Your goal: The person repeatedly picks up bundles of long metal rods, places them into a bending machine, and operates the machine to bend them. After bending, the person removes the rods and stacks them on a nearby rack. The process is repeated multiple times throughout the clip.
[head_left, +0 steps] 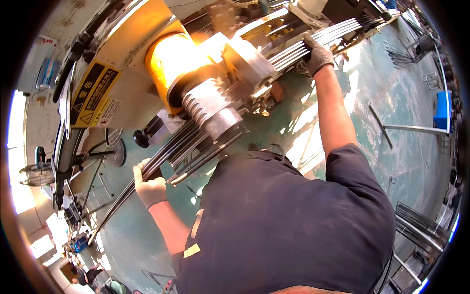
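Observation:
A bundle of long, thin metal rods (164,154) runs slantwise under the head of a yellow machine (171,59); whether they are hollow cannot be made out. My left hand (151,188), in a pale knit glove, is closed around the bundle to the lower left of the machine. On the far right side, my gloved right hand (319,58) grips the bright rods (338,32) lying side by side there. Between my hands, a grey ribbed metal cylinder (208,105) and a metal block (249,63) hide the middle of the rods.
A yellow and black warning label (95,95) marks the machine's side. To the left stands a fan (39,172). On the green floor at right is a metal frame (416,128), near a blue box (442,109). More metal bars (418,225) lie at lower right.

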### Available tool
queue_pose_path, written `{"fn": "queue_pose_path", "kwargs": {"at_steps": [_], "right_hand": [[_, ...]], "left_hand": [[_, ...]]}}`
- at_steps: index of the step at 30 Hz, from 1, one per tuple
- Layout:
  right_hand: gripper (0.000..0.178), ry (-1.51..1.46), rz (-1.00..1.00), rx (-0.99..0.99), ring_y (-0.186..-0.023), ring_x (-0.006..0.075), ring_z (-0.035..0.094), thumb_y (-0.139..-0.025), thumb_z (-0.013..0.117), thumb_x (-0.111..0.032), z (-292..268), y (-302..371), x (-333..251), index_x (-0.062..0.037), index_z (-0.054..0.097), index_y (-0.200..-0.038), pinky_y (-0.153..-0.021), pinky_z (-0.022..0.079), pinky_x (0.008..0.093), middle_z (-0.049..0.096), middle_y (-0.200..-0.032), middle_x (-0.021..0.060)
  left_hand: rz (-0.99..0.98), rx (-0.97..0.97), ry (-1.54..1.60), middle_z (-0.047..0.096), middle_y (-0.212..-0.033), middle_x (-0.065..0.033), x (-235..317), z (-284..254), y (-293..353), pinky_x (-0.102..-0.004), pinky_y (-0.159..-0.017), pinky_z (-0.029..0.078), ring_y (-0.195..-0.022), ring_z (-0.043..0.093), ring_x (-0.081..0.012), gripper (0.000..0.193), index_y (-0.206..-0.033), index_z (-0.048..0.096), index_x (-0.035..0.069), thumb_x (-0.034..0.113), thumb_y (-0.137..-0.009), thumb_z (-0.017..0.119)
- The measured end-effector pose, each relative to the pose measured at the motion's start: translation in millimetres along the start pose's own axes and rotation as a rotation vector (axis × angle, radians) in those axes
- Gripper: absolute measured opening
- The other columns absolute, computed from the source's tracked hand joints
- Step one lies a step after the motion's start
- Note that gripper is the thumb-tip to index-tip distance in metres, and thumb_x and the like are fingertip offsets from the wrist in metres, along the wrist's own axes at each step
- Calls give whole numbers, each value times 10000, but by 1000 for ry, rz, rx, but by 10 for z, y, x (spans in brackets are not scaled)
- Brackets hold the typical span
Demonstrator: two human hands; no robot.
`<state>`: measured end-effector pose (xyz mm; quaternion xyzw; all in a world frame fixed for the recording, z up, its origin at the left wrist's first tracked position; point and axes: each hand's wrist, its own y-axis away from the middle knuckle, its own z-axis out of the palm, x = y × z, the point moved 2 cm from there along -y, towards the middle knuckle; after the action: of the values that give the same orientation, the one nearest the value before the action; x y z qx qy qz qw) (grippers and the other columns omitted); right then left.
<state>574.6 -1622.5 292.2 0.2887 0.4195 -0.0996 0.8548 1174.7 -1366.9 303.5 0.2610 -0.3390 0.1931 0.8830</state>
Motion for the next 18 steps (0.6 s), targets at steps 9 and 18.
{"fn": "queue_pose_path", "kwargs": {"at_steps": [9,18], "right_hand": [[579,1742,-895,-62,-1276,162,618,-856,781,-111,-602,-574,-171,-170,631,-1413,-1111,472,302,693,-1353,33],[757,1531,-1054,-225,-1183,246,696,-789,815,-82,-1135,-1497,-237,-204,564,-1492,-1034,528,328,725,-1306,81]], "left_hand": [[117,-114,-769,657,-1250,-140,-125,-15,242,-324,-977,546,-1112,656,-222,321,-1329,596,-91,108,-1090,516],[53,-8,-118,637,-1210,-115,-101,-49,209,-430,-1094,505,-1186,625,-253,315,-1291,575,-25,221,-1106,504]]}}
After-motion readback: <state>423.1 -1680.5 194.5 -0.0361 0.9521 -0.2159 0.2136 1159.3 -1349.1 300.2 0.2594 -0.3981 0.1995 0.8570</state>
